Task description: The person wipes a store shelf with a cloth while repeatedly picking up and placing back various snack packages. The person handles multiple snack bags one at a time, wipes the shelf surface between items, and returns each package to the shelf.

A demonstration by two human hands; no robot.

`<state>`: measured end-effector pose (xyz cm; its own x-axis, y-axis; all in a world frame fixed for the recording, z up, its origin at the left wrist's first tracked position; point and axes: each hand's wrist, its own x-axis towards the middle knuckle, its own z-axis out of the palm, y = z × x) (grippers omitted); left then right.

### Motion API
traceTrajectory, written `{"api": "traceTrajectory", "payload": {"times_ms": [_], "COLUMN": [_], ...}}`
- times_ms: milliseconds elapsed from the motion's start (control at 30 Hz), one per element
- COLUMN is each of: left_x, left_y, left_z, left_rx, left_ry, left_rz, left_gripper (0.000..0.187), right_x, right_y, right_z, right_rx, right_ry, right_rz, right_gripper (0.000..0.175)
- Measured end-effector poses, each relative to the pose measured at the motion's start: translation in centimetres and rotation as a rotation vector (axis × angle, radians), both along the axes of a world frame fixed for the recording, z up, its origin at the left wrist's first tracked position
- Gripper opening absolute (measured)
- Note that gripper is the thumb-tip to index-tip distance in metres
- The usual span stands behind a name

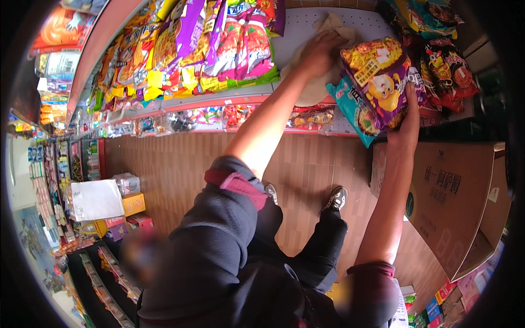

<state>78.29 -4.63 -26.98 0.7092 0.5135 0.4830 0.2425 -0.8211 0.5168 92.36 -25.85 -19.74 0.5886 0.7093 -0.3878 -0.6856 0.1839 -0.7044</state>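
Observation:
My left hand (322, 53) lies over a beige cloth (313, 90) on a perforated metal shelf (291, 28); part of the cloth hangs over the shelf's front edge. In my right hand (406, 119) are bagged snack or instant noodle packs, with the thumb across the front one. The front one is a purple and yellow pack (381, 82). Behind it shows a teal pack (348, 106), tilted and partly hidden. Left of the cloth, many colourful packs (242, 45) stand in leaning rows on the same shelf.
Black and red packs (447, 74) sit at the shelf's right end. A lower shelf (344, 123) with small wrapped goods runs underneath. On the right stands a large open cardboard box (447, 197). Boxes and a white sheet (97, 199) are on the left, above the wood-patterned floor (180, 172).

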Motion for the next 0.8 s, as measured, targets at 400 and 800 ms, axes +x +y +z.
{"api": "traceTrajectory", "payload": {"times_ms": [400,800], "left_x": [-6.1,-5.6], "left_y": [-14.0,-16.7], "left_z": [2.1,3.5], "left_rx": [-0.079,-1.705], "left_ry": [-0.085,-0.595], "left_rz": [0.474,0.219], "left_gripper": [0.034,0.059], "right_x": [0.9,-2.5], "right_y": [1.9,3.4], "right_z": [0.5,2.2], "right_rx": [-0.101,-0.292], "right_ry": [0.067,0.119], "right_rz": [0.116,0.012], "right_gripper": [0.047,0.057]}}
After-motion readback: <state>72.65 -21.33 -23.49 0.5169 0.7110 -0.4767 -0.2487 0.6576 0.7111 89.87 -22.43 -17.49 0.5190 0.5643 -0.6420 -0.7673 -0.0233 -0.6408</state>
